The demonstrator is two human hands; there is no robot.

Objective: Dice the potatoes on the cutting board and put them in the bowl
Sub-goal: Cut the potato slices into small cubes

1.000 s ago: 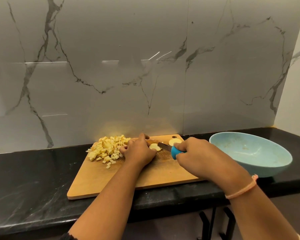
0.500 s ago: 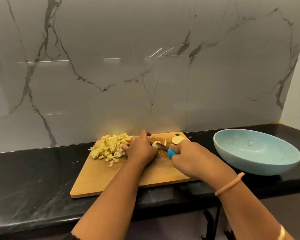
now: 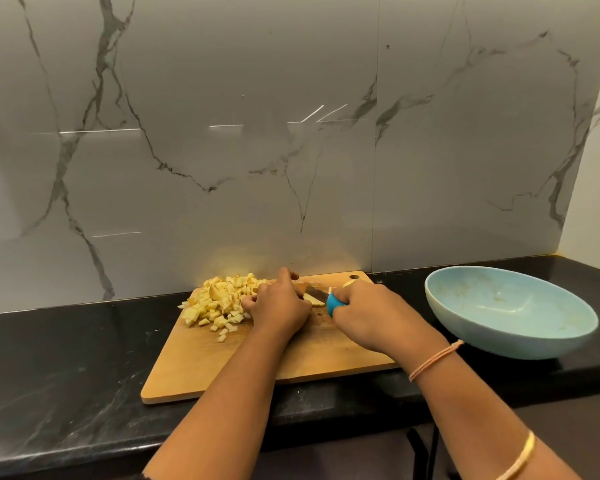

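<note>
A wooden cutting board lies on the black counter. A heap of diced potato sits at its far left. My left hand curls over a potato piece near the board's far edge, mostly hiding it. My right hand grips the blue handle of a knife; the blade points left into the potato piece. A potato slice peeks out behind my right hand. The light blue bowl stands to the right of the board, without potato in it.
The black stone counter runs along a grey marble wall. The counter's front edge is close below the board. A white wall closes the right end behind the bowl.
My right hand and the knife have shifted slightly left toward my left hand, covering more of the potato slice behind. The view drifted a little; the diced heap stayed put.
</note>
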